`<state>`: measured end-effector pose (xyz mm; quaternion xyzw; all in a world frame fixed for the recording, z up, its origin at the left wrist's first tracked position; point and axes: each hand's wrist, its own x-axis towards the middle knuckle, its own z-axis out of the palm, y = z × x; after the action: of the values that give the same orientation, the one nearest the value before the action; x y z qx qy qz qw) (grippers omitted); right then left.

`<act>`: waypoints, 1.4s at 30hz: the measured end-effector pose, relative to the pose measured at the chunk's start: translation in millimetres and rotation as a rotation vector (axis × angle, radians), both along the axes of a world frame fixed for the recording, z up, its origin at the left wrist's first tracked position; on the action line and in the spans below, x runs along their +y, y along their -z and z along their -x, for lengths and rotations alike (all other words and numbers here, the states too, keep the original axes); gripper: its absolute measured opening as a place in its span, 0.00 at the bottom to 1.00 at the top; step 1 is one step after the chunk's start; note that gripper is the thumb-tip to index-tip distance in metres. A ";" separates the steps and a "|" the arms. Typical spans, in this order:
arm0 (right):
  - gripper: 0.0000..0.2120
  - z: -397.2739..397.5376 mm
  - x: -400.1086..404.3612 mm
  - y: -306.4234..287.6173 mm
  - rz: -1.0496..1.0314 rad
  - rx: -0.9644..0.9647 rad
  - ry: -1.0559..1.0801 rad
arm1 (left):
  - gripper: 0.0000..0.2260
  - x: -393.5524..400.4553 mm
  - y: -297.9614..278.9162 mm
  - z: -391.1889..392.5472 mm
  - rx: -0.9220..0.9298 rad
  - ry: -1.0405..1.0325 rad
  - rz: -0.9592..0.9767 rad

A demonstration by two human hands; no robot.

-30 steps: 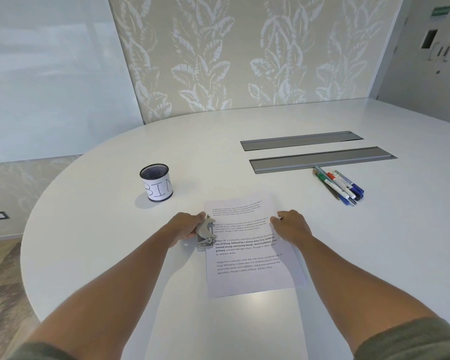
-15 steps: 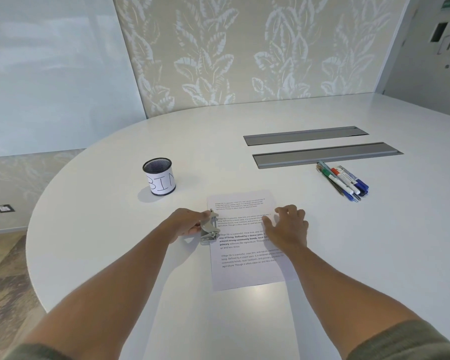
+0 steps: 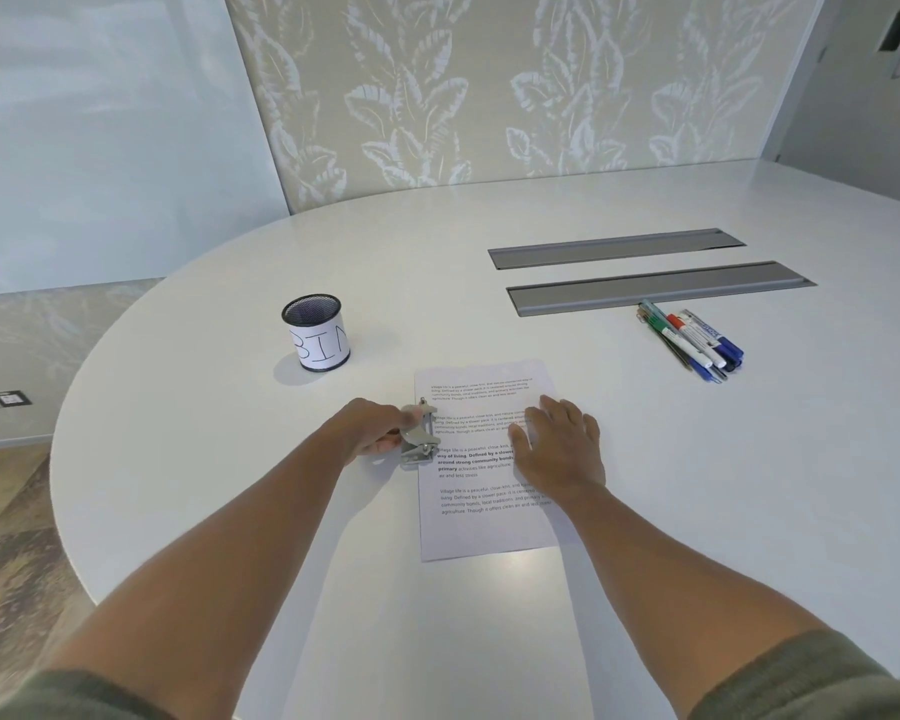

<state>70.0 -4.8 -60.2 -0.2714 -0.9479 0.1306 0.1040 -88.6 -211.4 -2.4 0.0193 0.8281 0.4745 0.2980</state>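
A printed sheet of paper [image 3: 481,522] lies on the white table [image 3: 697,485] in front of me. A small grey metal hole punch [image 3: 418,441] sits on the sheet's left edge. My left hand [image 3: 372,431] grips the punch from the left side, fingers curled round it. My right hand [image 3: 559,444] lies flat on the right half of the sheet, fingers straight and spread, pressing the paper down.
A black mesh cup labelled BIN [image 3: 317,332] stands to the far left of the paper. Several markers and pens [image 3: 694,337] lie in a bunch at the right. Two grey cable hatches [image 3: 655,288] are set into the table behind them.
My right hand slid from the sheet's right edge further onto the paper and flattened out. My left hand stayed on the punch.
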 end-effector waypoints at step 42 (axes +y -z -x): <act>0.22 3.4 5.6 -6.4 -0.051 -0.034 -0.006 | 0.06 5.4 -19.2 -19.0 0.207 0.051 0.165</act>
<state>66.6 0.8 -53.8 -0.2679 -0.9533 0.1023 0.0945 -69.5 -206.0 16.8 0.0645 0.8899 0.3924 0.2234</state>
